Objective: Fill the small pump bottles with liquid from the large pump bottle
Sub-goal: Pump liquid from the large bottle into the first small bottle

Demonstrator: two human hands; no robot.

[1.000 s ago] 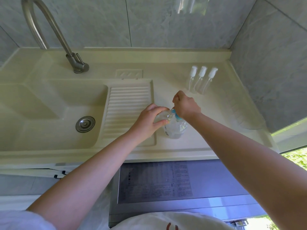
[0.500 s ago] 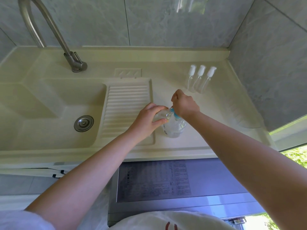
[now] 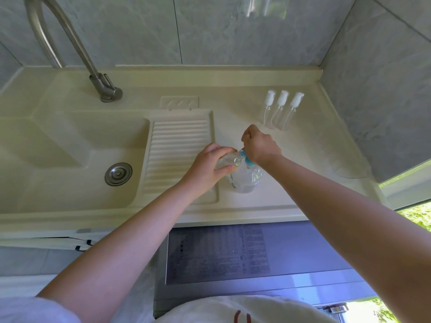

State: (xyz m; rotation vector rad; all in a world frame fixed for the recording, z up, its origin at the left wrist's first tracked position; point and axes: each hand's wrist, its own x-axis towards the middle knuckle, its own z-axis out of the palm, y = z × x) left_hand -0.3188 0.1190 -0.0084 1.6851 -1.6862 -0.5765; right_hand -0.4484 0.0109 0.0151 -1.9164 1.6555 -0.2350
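the large pump bottle [image 3: 245, 179] stands on the counter [image 3: 291, 197] just right of the ribbed drainboard [image 3: 177, 145], three small pump bottles [image 3: 281, 110] behind it, the basin [image 3: 70, 159] far left.

The faucet [image 3: 70, 43] and sink drain [image 3: 118, 173] are brushed, dull-sheened metal. The large pump bottle [image 3: 246, 179] and three small pump bottles [image 3: 278, 113] are clear glossy plastic. The ribbed washboard [image 3: 179, 155] is smooth, cream and matt.
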